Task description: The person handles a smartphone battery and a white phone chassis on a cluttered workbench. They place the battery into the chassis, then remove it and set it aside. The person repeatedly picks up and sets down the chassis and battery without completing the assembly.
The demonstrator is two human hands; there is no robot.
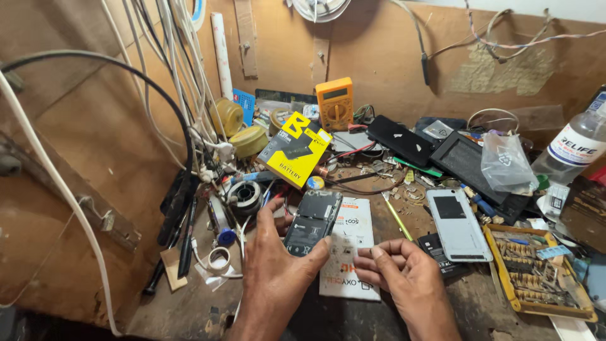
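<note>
1. I see my two hands bare, with no gloves, rings or watch on either.
2. My left hand (274, 268) shows short, trimmed fingernails and a bare wrist.
3. My right hand (404, 275) is also sleeveless, its forearm uncovered to the picture's edge.

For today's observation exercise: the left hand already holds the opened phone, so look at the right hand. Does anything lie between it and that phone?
Nothing visible does. The right hand hovers beside the opened phone held in the left hand; only a short gap over the white card on the bench separates them.
</note>
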